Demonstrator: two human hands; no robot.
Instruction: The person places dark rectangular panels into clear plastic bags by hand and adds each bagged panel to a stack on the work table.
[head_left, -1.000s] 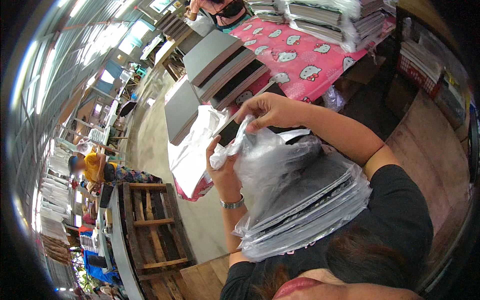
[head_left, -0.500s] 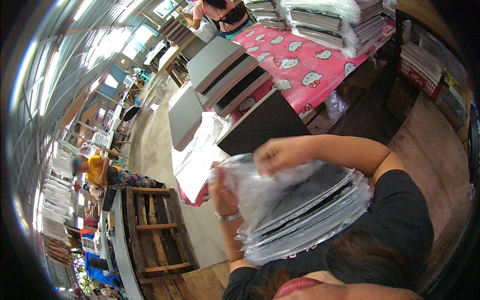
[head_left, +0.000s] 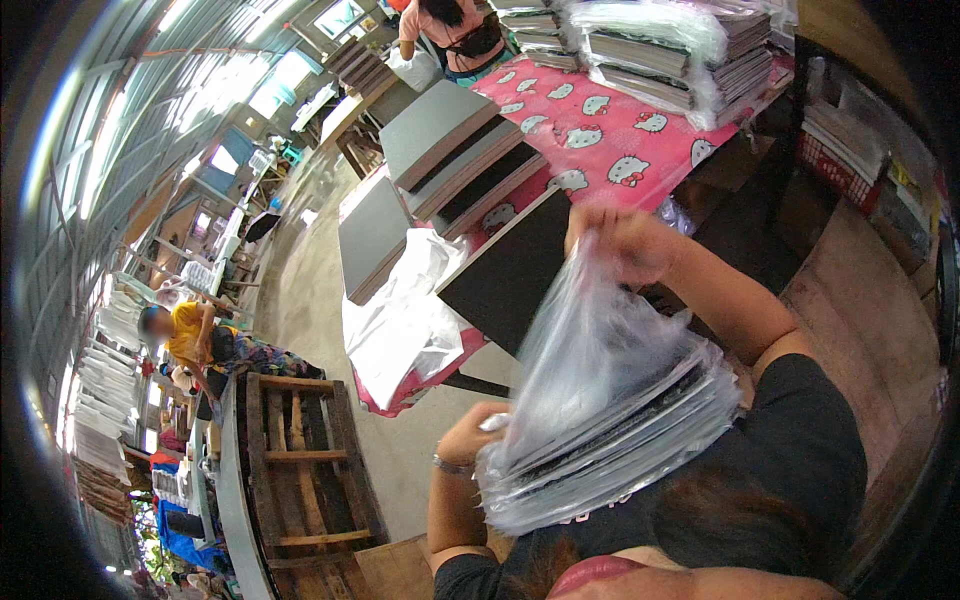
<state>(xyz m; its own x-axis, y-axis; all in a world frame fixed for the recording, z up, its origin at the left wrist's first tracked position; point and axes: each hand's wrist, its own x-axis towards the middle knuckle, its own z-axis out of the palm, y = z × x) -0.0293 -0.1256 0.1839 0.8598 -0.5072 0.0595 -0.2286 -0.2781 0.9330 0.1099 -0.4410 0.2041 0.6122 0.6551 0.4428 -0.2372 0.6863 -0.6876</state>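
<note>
Close to the chest, a stack of dark notebooks (head_left: 620,435) sits inside a clear plastic bag (head_left: 600,340). The left hand (head_left: 470,435) grips the stack's end at nine o'clock, fingers curled shut on it. At twelve o'clock, the right hand (head_left: 625,240) pinches the bag's mouth shut above the stack. Beyond lie grey boards (head_left: 450,150) on a pink patterned tablecloth (head_left: 620,130).
</note>
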